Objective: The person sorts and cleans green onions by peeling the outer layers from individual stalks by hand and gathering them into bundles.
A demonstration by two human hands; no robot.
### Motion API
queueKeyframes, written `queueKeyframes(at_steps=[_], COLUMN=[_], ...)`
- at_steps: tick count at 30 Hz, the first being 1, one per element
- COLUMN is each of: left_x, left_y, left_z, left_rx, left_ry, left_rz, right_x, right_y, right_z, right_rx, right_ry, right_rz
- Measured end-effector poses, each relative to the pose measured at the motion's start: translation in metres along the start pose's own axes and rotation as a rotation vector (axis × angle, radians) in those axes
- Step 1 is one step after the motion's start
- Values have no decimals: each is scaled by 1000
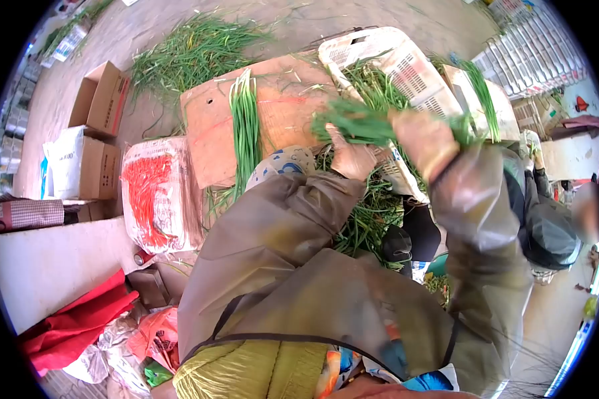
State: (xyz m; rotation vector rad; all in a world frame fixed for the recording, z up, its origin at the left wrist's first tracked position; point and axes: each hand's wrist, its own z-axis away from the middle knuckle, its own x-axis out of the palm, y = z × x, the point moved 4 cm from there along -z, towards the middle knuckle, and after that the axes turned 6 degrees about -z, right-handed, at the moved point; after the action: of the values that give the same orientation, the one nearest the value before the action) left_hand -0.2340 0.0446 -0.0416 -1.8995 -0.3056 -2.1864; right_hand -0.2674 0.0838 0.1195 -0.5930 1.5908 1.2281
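Observation:
A loose bunch of green chives (359, 123), blurred by motion, stretches between my hands above the right edge of a brown board (286, 106). My left hand (354, 159) is closed at the lower side of the bunch, a finger pointing up against it. My right hand (426, 141), smeared by movement, grips the bunch from above; leaves stick out past it on the right. On the board lies a neat bundle of chives (245, 120) with its white ends away from me. A white plastic crate (419, 70) holding more chives stands just beyond my hands.
A heap of chives (196, 53) lies on the floor beyond the board. To the left are red ties (148, 189) on a stack of bags and cardboard boxes (100, 100). Another person (549, 219) sits at the right, near another chive bundle (480, 96) and stacked crates (532, 53).

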Motion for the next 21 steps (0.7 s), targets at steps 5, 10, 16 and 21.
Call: queueKeyframes(at_steps=[5, 10, 16, 21], left_x=[7, 84, 155, 128], left_y=[0, 17, 29, 55], left_z=[-2, 26, 83, 144], left_rx=[2, -211, -171, -805], left_ry=[-179, -417, -653, -398], left_rz=[-161, -457, -1449, -1554], right_x=[26, 12, -8, -2], right_y=[-32, 29, -14, -3], right_z=[106, 157, 113, 81], right_rx=[99, 570, 21, 51], right_ry=[-283, 561, 410, 889], right_rz=[-467, -1720, -2248, -3075])
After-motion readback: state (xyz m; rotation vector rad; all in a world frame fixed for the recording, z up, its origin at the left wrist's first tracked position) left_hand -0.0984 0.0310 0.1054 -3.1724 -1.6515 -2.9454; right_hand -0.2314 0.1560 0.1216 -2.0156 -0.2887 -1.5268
